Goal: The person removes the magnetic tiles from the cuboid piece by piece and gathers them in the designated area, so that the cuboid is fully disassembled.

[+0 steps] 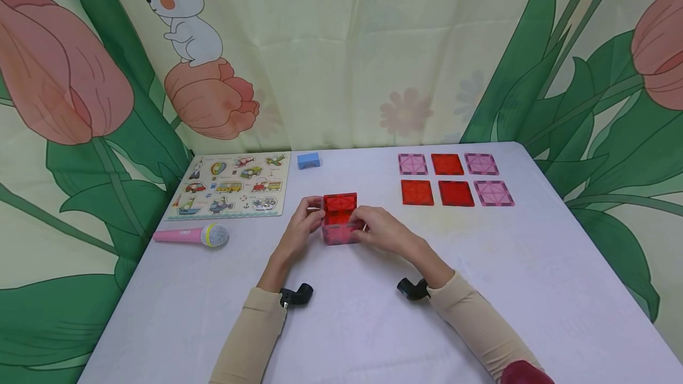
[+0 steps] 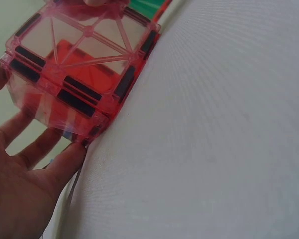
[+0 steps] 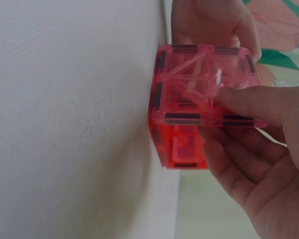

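A box of see-through magnetic tiles (image 1: 340, 201) stands on the table between both hands, red at the back and base, with a pink tile (image 3: 205, 82) upright at its front. My right hand (image 1: 381, 228) pinches the pink tile, thumb on its outer face and fingers behind it. My left hand (image 1: 303, 224) is at the box's left side. Its extended fingers (image 2: 40, 149) touch the outer face of the side tile, low down near the table, and another fingertip is by the upper corner. Dark magnet strips show along the tile edges.
Flat red and pink tiles (image 1: 418, 192) lie in two rows at the back right. A picture board (image 1: 235, 185) and a blue block (image 1: 308, 160) are at the back left. Nearer lies a pink toy microphone (image 1: 181, 235). A printed curtain (image 1: 341, 76) hangs behind the table.
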A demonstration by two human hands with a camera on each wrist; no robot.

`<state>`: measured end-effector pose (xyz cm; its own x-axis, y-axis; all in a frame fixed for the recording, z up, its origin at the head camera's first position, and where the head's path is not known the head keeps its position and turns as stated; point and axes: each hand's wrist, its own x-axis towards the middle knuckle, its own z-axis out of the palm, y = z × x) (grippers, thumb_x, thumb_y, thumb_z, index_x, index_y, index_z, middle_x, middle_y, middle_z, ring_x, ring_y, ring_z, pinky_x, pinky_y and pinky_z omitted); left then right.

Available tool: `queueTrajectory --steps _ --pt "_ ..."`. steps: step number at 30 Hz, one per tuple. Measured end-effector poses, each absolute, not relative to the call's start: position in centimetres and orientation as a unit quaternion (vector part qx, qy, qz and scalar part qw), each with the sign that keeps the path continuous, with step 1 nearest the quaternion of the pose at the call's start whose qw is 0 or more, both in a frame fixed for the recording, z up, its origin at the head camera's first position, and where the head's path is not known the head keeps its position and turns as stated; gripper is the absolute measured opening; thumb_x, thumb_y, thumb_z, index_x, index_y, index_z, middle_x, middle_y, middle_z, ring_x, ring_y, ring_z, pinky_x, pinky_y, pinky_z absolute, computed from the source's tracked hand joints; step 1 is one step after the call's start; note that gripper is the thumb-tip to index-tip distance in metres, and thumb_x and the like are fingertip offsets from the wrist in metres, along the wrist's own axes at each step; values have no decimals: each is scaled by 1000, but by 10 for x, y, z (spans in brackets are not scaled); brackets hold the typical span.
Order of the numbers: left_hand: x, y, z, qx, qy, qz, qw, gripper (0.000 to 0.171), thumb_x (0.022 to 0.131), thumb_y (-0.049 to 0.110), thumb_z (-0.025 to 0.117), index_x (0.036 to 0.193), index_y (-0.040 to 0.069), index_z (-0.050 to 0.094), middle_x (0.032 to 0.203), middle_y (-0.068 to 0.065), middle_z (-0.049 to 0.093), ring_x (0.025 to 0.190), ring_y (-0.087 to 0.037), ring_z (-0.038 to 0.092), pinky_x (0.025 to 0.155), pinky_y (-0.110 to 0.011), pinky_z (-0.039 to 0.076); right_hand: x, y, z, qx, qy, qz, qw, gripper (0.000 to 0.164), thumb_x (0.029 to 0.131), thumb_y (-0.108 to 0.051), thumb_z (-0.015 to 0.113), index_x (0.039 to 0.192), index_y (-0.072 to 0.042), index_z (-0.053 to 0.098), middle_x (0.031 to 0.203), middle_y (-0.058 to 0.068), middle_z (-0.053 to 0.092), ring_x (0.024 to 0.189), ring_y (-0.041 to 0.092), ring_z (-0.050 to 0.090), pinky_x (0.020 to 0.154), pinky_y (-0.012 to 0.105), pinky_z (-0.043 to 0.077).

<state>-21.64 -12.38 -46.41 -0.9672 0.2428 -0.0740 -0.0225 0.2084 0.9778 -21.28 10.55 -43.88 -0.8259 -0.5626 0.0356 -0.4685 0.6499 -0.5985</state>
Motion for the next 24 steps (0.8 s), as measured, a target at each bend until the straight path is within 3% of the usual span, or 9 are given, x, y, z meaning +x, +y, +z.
queueTrajectory --steps 12,24 --pt "-211 -122 -459 75 769 627 96 44 103 20 47 144 6 40 143 -17 45 130 -32 50 114 -51 43 -212 106 -435 -324 895 -291 91 11 89 -13 75 94 -13 66 88 -2 65 83 15 59 78 25 54" --pt "-230 -127 -493 71 766 632 91 45 104 24 48 146 11 40 145 -14 44 132 -31 49 114 -49 43 -210 108 -431 -344 895 -266 101 14 89 -12 74 87 -16 61 85 -2 61 81 14 57 74 23 52"
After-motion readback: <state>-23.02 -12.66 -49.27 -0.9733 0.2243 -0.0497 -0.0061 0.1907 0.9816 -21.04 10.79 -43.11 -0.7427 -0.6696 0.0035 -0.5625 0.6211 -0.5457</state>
